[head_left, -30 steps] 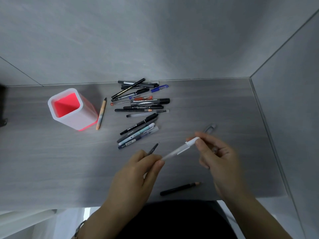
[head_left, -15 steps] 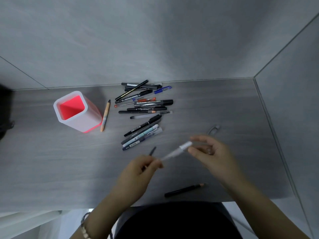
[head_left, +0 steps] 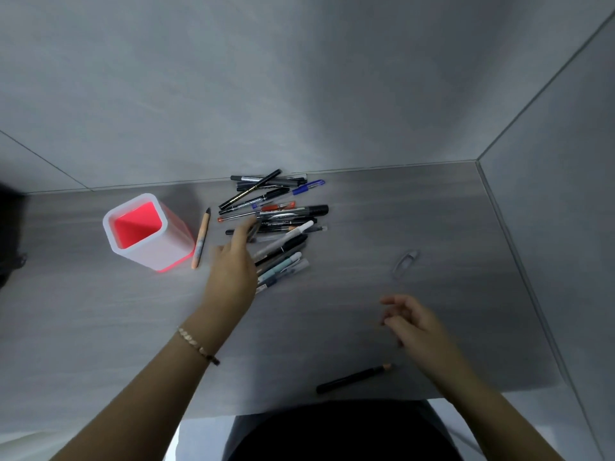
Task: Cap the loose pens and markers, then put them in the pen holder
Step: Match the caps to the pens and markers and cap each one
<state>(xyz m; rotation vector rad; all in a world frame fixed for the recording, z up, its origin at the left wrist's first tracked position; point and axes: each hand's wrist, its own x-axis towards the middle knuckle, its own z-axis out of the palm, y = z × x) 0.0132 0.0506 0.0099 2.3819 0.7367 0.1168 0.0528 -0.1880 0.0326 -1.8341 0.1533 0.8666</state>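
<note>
The pen holder (head_left: 111, 239), white outside and red inside, stands upright at the left with nothing visible in it. A pile of pens and markers (head_left: 286, 211) lies at the table's back centre. My left hand (head_left: 233, 264) reaches over the pile's near left side and grips a translucent white pen (head_left: 286, 239), whose white end points up and right. A thin dark piece (head_left: 254, 227) sticks out past its fingers. My right hand (head_left: 412, 322) hovers open and empty above the table to the right.
An orange pencil (head_left: 201, 241) lies just right of the holder. A black pencil (head_left: 352, 379) rests near the table's front edge. A clear cap (head_left: 404, 263) sits alone at the right. Grey walls close the back and right sides.
My right hand let go of the white pen and drew back toward me. My left hand carried the pen away from me, to the pile.
</note>
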